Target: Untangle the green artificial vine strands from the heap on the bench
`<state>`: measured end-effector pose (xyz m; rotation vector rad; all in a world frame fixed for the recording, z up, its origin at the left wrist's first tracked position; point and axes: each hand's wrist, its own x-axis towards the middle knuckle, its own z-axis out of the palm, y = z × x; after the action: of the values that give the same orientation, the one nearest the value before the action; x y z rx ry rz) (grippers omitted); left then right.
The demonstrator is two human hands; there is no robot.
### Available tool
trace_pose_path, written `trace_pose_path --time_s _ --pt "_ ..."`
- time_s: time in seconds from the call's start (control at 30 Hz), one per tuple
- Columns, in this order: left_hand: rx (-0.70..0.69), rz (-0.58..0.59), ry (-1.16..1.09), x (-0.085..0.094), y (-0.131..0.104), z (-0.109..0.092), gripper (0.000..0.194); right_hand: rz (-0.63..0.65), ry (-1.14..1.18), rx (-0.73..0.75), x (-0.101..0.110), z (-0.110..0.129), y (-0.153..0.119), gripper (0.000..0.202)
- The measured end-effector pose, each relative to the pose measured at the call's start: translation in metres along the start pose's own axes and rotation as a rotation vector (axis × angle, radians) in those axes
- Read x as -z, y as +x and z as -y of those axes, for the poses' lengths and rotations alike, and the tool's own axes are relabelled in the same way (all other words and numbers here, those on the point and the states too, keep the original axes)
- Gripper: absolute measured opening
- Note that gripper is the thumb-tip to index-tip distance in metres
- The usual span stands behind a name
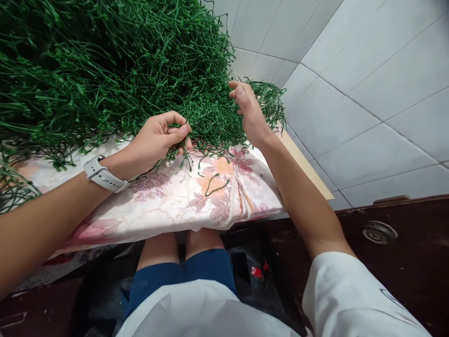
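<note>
A big heap of thin green stems (140,70), knobby at their ends and plastic-looking, covers the far side of a cloth-covered surface. My left hand (157,138), with a white watch on the wrist, pinches a green stem (185,147) between thumb and fingers at the heap's near edge. Past the heap's right part, my right hand (250,110) is raised with its fingers loosely bent and apart; nothing shows in it. A smaller bunch of stems (270,100) lies just behind that hand. One loose bent stem (215,185) rests on the floral cloth (168,201) in front.
White tiled walls (351,103) meet in a corner behind and to the right. A pale yellow board edge (308,168) sticks out under my right forearm. Dark brown furniture (343,262) with a round metal fitting (380,232) stands at the right. My legs are under the surface.
</note>
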<state>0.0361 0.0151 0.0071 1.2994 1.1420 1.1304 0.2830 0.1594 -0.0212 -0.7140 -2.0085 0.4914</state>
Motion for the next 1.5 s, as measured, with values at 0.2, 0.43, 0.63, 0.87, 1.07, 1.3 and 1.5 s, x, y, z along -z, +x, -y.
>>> trace_pose_path --time_s 0.2,0.43,0.63,0.87,1.07,1.3,1.5 --pt "0.019 -0.021 -0.129 0.001 -0.003 -0.001 0.016 -0.013 0.065 0.025 -0.005 0.026 -0.004 0.058" --pt "-0.045 -0.022 -0.183 0.006 0.001 0.005 0.017 0.192 0.336 0.061 -0.042 0.066 -0.019 0.046" --pt "-0.100 0.033 -0.090 0.010 0.005 0.014 0.033 0.308 0.428 0.019 -0.060 0.068 -0.029 0.045" --pt "-0.119 0.024 -0.069 0.008 0.004 0.012 0.033 0.341 0.529 0.019 -0.057 0.067 -0.024 0.045" --pt "-0.239 0.014 -0.021 0.008 0.007 0.014 0.030 0.344 0.466 0.104 -0.052 0.070 -0.022 0.039" --pt "-0.238 -0.041 -0.037 0.004 0.007 0.016 0.022 0.233 0.166 0.283 -0.052 0.074 -0.025 0.028" --pt "-0.188 0.038 -0.027 0.003 0.003 0.016 0.021 0.288 0.209 0.280 -0.052 0.074 -0.027 0.023"
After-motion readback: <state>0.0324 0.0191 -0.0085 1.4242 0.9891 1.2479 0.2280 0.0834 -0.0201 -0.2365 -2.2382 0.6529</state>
